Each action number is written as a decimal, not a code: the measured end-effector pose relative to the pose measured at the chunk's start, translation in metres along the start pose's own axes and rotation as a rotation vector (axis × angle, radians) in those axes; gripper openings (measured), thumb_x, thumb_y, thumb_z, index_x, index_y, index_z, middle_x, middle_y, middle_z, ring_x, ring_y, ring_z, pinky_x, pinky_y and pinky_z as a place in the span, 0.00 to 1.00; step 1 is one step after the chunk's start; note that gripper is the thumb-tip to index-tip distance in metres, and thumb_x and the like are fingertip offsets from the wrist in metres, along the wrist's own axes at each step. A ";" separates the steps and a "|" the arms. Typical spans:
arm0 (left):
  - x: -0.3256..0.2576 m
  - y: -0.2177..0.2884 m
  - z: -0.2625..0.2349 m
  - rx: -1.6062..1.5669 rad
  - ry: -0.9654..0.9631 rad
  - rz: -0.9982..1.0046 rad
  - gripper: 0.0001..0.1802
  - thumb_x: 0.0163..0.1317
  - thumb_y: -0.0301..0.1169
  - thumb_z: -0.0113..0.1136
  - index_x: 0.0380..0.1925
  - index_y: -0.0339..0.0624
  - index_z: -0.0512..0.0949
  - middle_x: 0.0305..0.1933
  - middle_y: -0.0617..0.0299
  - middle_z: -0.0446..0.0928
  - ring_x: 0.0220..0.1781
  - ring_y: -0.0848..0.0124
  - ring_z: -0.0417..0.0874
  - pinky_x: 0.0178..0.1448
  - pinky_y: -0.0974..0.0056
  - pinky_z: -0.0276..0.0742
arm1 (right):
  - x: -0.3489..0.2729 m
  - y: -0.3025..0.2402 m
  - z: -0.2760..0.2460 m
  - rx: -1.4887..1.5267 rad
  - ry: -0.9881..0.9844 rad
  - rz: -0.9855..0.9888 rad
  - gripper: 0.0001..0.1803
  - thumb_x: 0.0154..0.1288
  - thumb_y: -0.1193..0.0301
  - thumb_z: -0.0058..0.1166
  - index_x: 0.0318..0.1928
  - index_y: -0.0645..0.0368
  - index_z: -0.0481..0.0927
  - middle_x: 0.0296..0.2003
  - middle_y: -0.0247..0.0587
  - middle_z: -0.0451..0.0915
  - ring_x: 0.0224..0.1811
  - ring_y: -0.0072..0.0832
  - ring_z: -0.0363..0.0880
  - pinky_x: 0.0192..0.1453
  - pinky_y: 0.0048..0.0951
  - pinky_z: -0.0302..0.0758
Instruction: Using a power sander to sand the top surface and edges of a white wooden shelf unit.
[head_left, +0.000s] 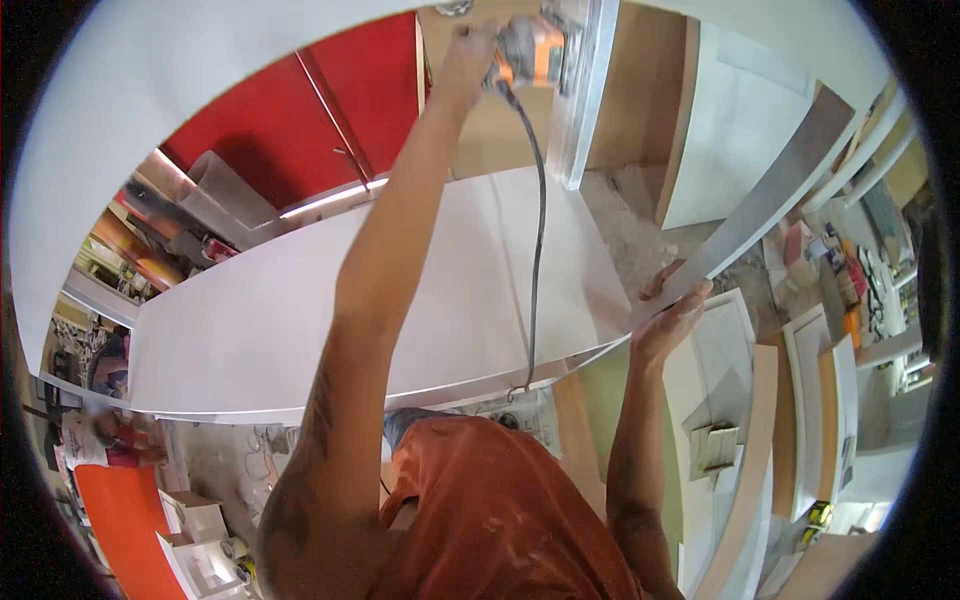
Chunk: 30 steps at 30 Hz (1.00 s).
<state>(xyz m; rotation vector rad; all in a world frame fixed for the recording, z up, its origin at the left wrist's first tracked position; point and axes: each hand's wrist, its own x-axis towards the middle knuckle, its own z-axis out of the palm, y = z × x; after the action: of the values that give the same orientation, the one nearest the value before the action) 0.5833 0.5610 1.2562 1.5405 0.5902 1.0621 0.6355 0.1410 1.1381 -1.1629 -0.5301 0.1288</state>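
Observation:
My left arm reaches far up to an orange and grey power sander [535, 50], and my left hand [470, 60] is closed round its body. The sander's flat pad rests against the upright pale board [585, 100]. From the tool a black cord [541, 220] hangs down across a large white panel [460, 270]. At the right, my right hand [675, 310] grips a long grey-white board [760, 200], palm on the near side and fingertips showing past its other side. Both hands are slightly blurred.
Red doors [350, 100] stand behind the white panel. Several cut boards [755, 450] lean at the right, beside scattered tools. An orange board [125, 530] and small white boxes [200, 550] lie at lower left. A clear rolled sheet [235, 195] is at the far left.

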 end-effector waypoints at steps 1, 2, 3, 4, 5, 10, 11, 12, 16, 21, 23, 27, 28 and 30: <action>-0.026 -0.025 0.001 0.101 -0.022 0.171 0.25 0.67 0.45 0.64 0.56 0.38 0.76 0.49 0.57 0.78 0.49 0.65 0.82 0.50 0.57 0.82 | 0.001 0.000 0.001 0.010 0.017 -0.003 0.39 0.75 0.31 0.38 0.41 0.60 0.71 0.28 0.34 0.68 0.28 0.25 0.67 0.31 0.29 0.65; -0.038 -0.036 0.006 0.152 -0.031 0.262 0.25 0.67 0.44 0.63 0.55 0.38 0.76 0.49 0.57 0.78 0.49 0.64 0.81 0.50 0.57 0.82 | 0.001 0.000 0.002 0.016 0.040 -0.010 0.40 0.75 0.31 0.38 0.42 0.62 0.74 0.27 0.36 0.70 0.28 0.26 0.70 0.31 0.29 0.67; -0.052 -0.046 0.011 0.202 -0.036 0.353 0.24 0.68 0.43 0.63 0.55 0.38 0.76 0.48 0.57 0.78 0.49 0.63 0.81 0.50 0.57 0.81 | 0.002 0.001 0.002 0.026 0.029 -0.016 0.40 0.75 0.31 0.38 0.42 0.62 0.74 0.27 0.36 0.70 0.28 0.26 0.70 0.31 0.29 0.67; -0.063 -0.054 0.025 -0.043 0.075 0.166 0.25 0.67 0.44 0.62 0.57 0.38 0.75 0.49 0.56 0.78 0.49 0.63 0.80 0.52 0.58 0.80 | 0.002 0.001 0.003 -0.016 0.039 -0.039 0.41 0.75 0.31 0.38 0.42 0.62 0.74 0.27 0.36 0.70 0.28 0.26 0.70 0.31 0.29 0.66; -0.072 -0.059 0.032 -0.291 0.168 -0.025 0.27 0.67 0.45 0.61 0.58 0.38 0.74 0.50 0.54 0.78 0.49 0.62 0.79 0.53 0.58 0.78 | 0.002 0.002 0.003 -0.048 0.071 -0.051 0.41 0.75 0.31 0.37 0.42 0.62 0.74 0.27 0.36 0.70 0.28 0.26 0.70 0.31 0.29 0.66; -0.056 -0.034 0.013 0.077 0.094 0.164 0.27 0.68 0.42 0.60 0.61 0.37 0.74 0.54 0.52 0.78 0.52 0.61 0.79 0.57 0.58 0.77 | 0.001 0.007 -0.002 -0.032 0.029 -0.058 0.38 0.74 0.30 0.38 0.41 0.58 0.70 0.27 0.33 0.66 0.27 0.25 0.66 0.31 0.27 0.65; -0.043 -0.025 0.008 0.149 0.071 0.124 0.27 0.68 0.42 0.60 0.61 0.37 0.74 0.54 0.52 0.78 0.52 0.61 0.79 0.57 0.58 0.77 | 0.001 0.007 -0.003 -0.038 0.002 -0.067 0.39 0.74 0.30 0.39 0.41 0.58 0.69 0.27 0.33 0.66 0.27 0.25 0.66 0.31 0.27 0.65; -0.029 -0.015 0.005 0.171 0.101 0.179 0.27 0.68 0.42 0.60 0.61 0.37 0.74 0.54 0.52 0.78 0.53 0.61 0.79 0.57 0.58 0.77 | 0.002 0.009 -0.003 -0.034 -0.003 -0.070 0.39 0.74 0.30 0.39 0.41 0.58 0.69 0.27 0.33 0.66 0.27 0.25 0.66 0.31 0.27 0.65; 0.006 0.018 -0.005 0.018 0.139 0.135 0.26 0.68 0.42 0.60 0.60 0.37 0.74 0.54 0.52 0.78 0.53 0.62 0.79 0.58 0.58 0.77 | 0.004 0.011 -0.004 0.011 0.030 -0.026 0.42 0.74 0.29 0.38 0.41 0.63 0.74 0.27 0.37 0.70 0.27 0.27 0.70 0.31 0.30 0.67; -0.009 0.009 -0.018 0.038 0.158 0.118 0.26 0.68 0.42 0.59 0.60 0.37 0.74 0.54 0.52 0.78 0.53 0.62 0.79 0.58 0.58 0.77 | 0.002 0.006 0.001 0.013 0.036 -0.023 0.40 0.70 0.26 0.40 0.36 0.56 0.67 0.26 0.33 0.64 0.26 0.24 0.64 0.28 0.27 0.63; -0.026 -0.009 -0.017 0.049 0.173 0.102 0.26 0.68 0.42 0.59 0.60 0.37 0.74 0.54 0.52 0.78 0.53 0.62 0.79 0.58 0.59 0.77 | 0.000 0.004 0.005 -0.008 0.072 -0.030 0.41 0.70 0.26 0.39 0.34 0.56 0.67 0.26 0.33 0.64 0.26 0.24 0.64 0.28 0.27 0.62; -0.052 -0.044 -0.004 0.047 0.192 0.071 0.25 0.68 0.41 0.59 0.60 0.37 0.74 0.54 0.53 0.78 0.53 0.62 0.79 0.58 0.59 0.76 | 0.000 0.004 0.008 -0.038 0.098 -0.088 0.42 0.70 0.25 0.37 0.33 0.56 0.67 0.24 0.33 0.64 0.25 0.24 0.64 0.27 0.27 0.62; -0.055 -0.050 0.000 0.040 0.197 0.064 0.25 0.68 0.41 0.59 0.60 0.37 0.74 0.54 0.53 0.78 0.53 0.62 0.79 0.58 0.59 0.76 | 0.000 0.004 0.007 -0.035 0.097 -0.074 0.42 0.71 0.25 0.37 0.33 0.57 0.67 0.24 0.33 0.64 0.24 0.24 0.64 0.27 0.28 0.62; -0.054 -0.054 0.006 0.037 0.204 0.066 0.25 0.68 0.41 0.59 0.59 0.37 0.74 0.54 0.53 0.78 0.53 0.62 0.79 0.59 0.59 0.76 | 0.001 0.006 0.002 -0.038 0.091 -0.058 0.42 0.71 0.26 0.36 0.33 0.57 0.68 0.23 0.33 0.64 0.24 0.25 0.64 0.27 0.28 0.61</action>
<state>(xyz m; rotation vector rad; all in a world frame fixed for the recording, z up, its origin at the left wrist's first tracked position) 0.5724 0.5273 1.1879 1.5023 0.7052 1.2753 0.6361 0.1458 1.1338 -1.1831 -0.4865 0.0159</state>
